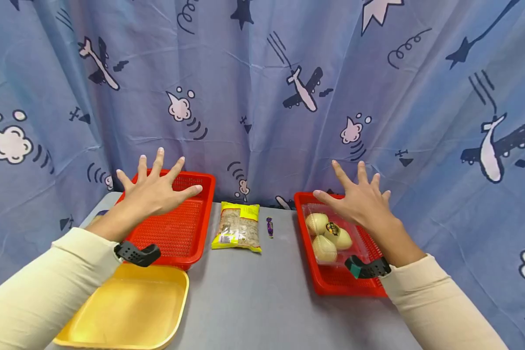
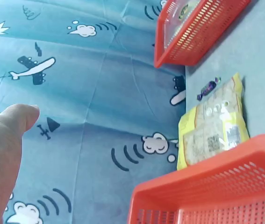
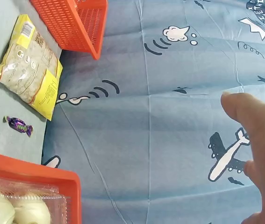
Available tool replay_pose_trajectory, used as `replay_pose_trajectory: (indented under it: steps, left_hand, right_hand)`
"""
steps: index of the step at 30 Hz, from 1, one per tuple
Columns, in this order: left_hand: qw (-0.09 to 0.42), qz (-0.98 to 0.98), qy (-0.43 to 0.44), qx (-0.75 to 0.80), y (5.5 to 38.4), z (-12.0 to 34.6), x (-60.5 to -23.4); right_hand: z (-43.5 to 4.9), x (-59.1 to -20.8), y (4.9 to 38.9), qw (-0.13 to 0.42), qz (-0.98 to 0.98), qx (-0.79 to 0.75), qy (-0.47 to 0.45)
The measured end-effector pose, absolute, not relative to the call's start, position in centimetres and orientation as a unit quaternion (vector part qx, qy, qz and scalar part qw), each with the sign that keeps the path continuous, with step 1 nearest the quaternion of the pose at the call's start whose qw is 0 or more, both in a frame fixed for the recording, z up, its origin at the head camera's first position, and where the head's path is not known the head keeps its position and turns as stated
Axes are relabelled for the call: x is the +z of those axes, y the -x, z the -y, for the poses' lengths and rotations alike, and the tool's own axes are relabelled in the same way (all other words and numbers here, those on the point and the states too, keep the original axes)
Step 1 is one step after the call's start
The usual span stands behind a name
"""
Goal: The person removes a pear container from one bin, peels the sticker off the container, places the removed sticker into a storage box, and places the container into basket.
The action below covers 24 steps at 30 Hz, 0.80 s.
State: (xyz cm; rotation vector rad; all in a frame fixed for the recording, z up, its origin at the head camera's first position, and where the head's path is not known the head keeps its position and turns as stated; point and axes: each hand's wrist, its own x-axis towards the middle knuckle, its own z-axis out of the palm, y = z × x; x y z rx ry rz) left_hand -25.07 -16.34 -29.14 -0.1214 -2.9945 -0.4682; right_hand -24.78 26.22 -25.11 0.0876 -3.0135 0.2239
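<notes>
Basket point(image 1: 341, 288) at right with clear box point(image 1: 359, 245) of pale produce point(image 1: 324, 249) inside, hands point(image 1: 153, 193) point(image 1: 362, 203) spread wide.

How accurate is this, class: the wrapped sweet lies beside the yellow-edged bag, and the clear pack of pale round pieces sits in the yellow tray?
Not quite. The clear pack sits in the red basket on the right, not the yellow tray, as the head view shows. The wrapped sweet does lie beside the yellow-edged bag.
</notes>
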Motion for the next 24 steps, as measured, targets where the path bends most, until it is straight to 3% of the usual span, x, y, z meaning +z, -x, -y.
replay_pose_trajectory:
  steps: [24]
  left_hand:
    - [0.058,0.983,0.050,-0.165,24.5,12.6,-30.0]
  right_hand:
    - [-30.8,-25.5,24.2,0.079,0.994,0.067,-0.030]
